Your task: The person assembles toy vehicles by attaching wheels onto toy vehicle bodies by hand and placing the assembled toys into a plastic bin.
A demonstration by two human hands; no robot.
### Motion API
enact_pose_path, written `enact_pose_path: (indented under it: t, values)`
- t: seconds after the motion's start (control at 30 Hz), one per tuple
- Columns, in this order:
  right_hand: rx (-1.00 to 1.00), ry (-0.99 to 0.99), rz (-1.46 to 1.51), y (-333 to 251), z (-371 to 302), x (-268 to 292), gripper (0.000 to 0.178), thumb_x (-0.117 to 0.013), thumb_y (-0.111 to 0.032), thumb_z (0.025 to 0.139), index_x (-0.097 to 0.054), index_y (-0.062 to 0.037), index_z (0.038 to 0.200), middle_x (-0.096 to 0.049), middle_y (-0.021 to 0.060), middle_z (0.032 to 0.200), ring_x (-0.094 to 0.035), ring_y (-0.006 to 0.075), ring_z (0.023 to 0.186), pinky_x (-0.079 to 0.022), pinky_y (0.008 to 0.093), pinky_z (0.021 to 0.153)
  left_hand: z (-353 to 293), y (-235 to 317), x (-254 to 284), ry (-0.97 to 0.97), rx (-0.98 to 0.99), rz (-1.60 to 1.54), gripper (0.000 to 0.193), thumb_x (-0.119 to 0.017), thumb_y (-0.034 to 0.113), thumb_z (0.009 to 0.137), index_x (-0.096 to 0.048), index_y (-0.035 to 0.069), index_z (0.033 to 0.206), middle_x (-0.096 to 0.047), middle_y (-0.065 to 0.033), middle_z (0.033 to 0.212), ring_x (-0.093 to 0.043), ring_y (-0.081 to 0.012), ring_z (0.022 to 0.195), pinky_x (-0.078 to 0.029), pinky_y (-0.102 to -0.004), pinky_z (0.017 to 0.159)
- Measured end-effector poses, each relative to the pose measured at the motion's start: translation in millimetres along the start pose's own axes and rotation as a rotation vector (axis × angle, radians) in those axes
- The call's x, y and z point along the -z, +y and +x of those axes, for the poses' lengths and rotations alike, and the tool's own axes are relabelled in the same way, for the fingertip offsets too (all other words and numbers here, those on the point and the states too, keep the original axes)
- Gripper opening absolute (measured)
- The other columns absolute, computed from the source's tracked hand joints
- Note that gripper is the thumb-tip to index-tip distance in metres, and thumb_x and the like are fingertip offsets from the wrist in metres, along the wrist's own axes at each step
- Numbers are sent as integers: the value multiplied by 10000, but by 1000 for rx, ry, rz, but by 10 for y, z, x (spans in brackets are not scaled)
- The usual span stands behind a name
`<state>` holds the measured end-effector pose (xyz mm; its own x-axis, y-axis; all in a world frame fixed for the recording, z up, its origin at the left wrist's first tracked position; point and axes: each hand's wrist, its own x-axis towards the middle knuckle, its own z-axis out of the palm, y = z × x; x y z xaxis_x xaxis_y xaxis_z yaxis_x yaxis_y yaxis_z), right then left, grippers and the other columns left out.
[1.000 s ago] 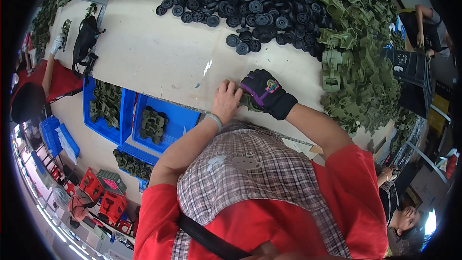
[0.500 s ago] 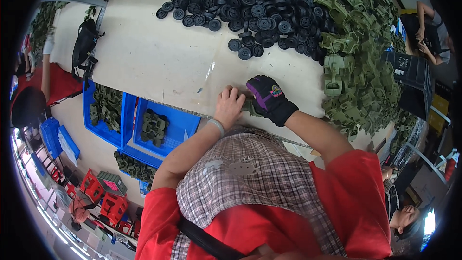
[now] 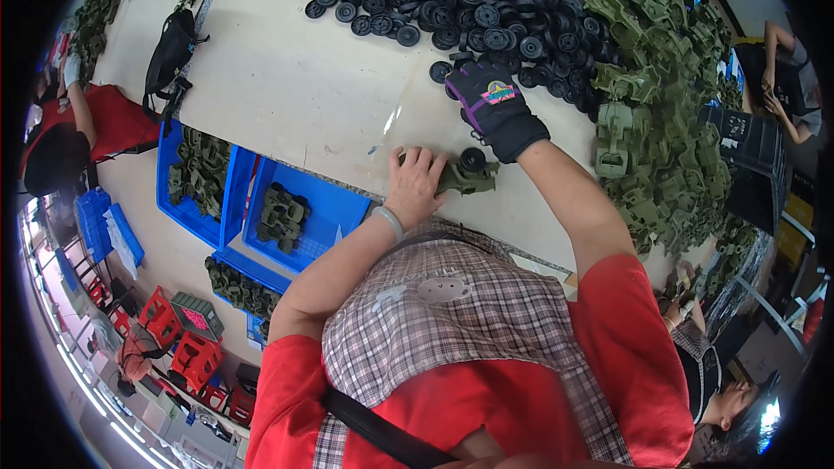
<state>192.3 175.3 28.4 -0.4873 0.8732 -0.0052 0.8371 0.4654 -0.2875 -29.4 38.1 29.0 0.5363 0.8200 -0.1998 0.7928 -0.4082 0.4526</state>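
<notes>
My bare left hand [image 3: 415,184], with a pale band at the wrist, grips an olive-green plastic toy vehicle body [image 3: 469,179] at the table's near edge. One black wheel [image 3: 473,159] sits at the far side of that body. My right hand [image 3: 493,106], in a black and purple glove, is over the near edge of a heap of black toy wheels [image 3: 486,15]. Its fingertips are hidden under the glove's back, so whether they hold a wheel does not show.
Olive-green plastic parts [image 3: 660,122] are piled along the table's right side. Below the table edge at left, blue bins [image 3: 334,208] hold more green parts. A black bag [image 3: 167,56] hangs at the table's left end. Other people work at far left and right.
My right hand has moved away from the green body, forward to the wheel heap. The body and its black wheel now show beside my left hand, which stays in place.
</notes>
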Motion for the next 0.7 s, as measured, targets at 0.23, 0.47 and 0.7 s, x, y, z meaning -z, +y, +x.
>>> enact_pose_path:
  t: [0.23, 0.47, 0.7]
  values:
    - [-201, 374, 374, 156, -697, 239, 540, -875, -189, 805, -673, -78, 1293, -711, 166, 1209, -682, 379, 1115, -552, 475, 961, 103, -142, -21, -277, 218, -903, 589, -846, 290, 856, -624, 64, 1353, -708, -96, 1154, -675, -260, 1130, -486, -371, 1078]
    - [-598, 145, 564, -22, -1633, 356, 552, -872, -139, 806, -666, -71, 1313, -705, 142, 1166, -701, 310, 1000, -575, 427, 879, 191, -372, -694, -164, 144, -779, 301, -654, 169, 1017, -750, -69, 1174, -792, -199, 979, -760, -324, 904, -594, -402, 850]
    - [-326, 107, 446, -436, -1583, 380, 526, -857, -141, 785, -687, -96, 1281, -734, 125, 1085, -673, 370, 1050, -527, 492, 941, 110, -168, -670, 59, 292, -866, 532, -724, 366, 991, -701, -83, 1276, -729, -268, 1178, -724, -392, 1031, -566, -452, 965]
